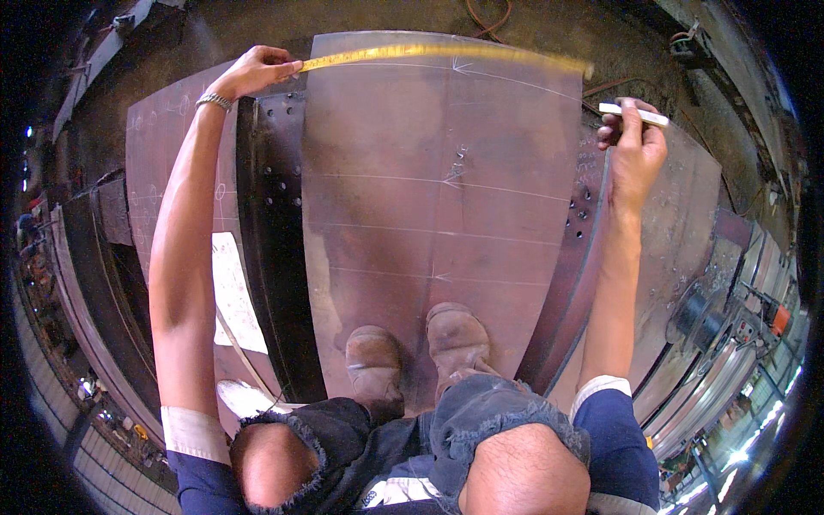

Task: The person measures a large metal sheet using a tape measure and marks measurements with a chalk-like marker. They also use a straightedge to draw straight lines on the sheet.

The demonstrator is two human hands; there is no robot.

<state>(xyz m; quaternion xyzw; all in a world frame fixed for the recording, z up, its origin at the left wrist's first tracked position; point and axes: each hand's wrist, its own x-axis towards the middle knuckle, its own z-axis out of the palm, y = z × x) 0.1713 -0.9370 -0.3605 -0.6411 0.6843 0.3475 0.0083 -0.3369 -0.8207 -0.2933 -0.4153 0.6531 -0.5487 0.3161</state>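
Observation:
My left hand [257, 70], at the far left of the steel plate [386, 129], pinches a yellow tape measure [369, 56]. The blade runs rightward along the plate's far edge, and its right end is blurred and loose in the air. Past the plate's right edge, my right hand [637, 159] is raised, with a white chalk stick [633, 114] between thumb and fingers. Thin white lines cross the plate, several with arrow marks [459, 66] near the middle. My boots [455, 337] rest on its near part.
Dark steel beams with bolt holes flank the plate, one on the left [273, 215] and one on the right [577, 232]. A marked paper sheet [236, 283] lies beside my left arm. At the right stands a machine with a dark cylinder [699, 313]. A cable [489, 21] lies beyond.

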